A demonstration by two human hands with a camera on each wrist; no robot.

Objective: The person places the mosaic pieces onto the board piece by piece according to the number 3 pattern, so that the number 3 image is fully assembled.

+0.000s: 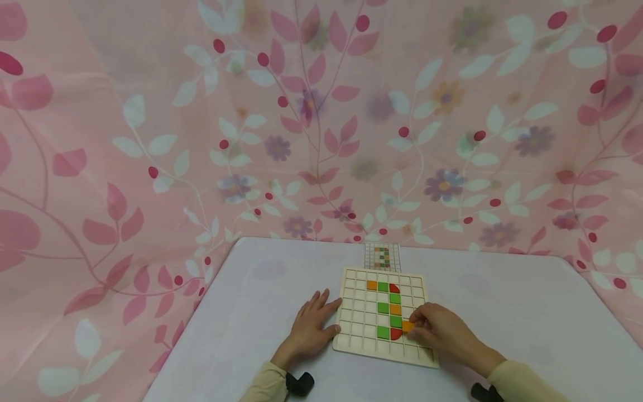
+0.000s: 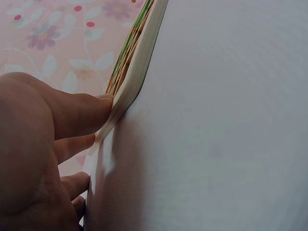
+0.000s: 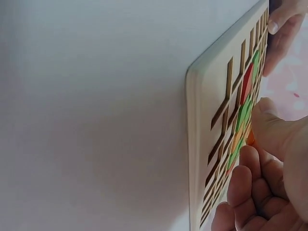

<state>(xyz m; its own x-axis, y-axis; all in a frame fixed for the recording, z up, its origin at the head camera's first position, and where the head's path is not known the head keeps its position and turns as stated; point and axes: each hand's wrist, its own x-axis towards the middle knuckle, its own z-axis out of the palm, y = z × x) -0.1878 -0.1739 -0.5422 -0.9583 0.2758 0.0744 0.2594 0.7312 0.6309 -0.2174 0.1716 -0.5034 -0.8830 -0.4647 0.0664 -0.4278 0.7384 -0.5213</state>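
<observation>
A pale wooden grid board (image 1: 385,355) lies on the table in the head view. Green, orange and red tiles form a figure in its squares, among them a green tile (image 1: 395,298) and a red rounded tile (image 1: 396,334). My right hand (image 1: 446,329) pinches an orange tile (image 1: 408,326) between thumb and fingers, beside the figure's lower right. In the right wrist view a sliver of this orange tile (image 3: 250,137) shows at the thumb. My left hand (image 1: 311,326) rests at the board's left edge, thumb and forefinger touching it, fingers spread.
Behind the board a small printed card (image 1: 369,258) displays a similar coloured figure on a grid. A white cloth (image 1: 241,312) covers the table. A pink floral curtain (image 1: 321,123) hangs behind its far edge. Dark straps with black devices (image 1: 300,384) sit at both wrists.
</observation>
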